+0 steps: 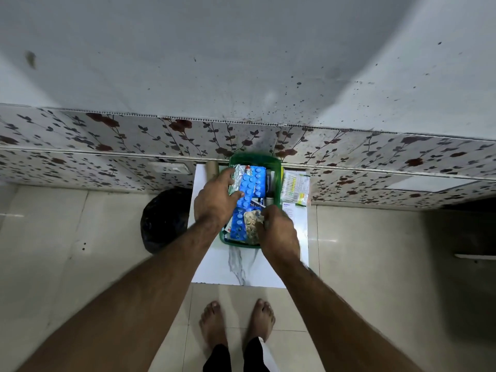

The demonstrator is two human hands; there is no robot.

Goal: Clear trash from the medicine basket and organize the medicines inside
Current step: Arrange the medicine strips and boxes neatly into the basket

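A green basket stands on a small white marble-patterned table against the wall. Inside lie blue blister strips, a silver foil strip and a worn pale strip. My left hand reaches over the basket's left side, fingers spread, with fingertips on the foil strip and the blue blister strips. My right hand is at the basket's near right corner, fingers curled down onto the packs; what it pinches is hidden.
A black trash bag sits on the floor left of the table. Medicine cartons and a yellow-green leaflet pack lie on the table right of the basket. A cardboard tube is at the back left. My bare feet stand before the table.
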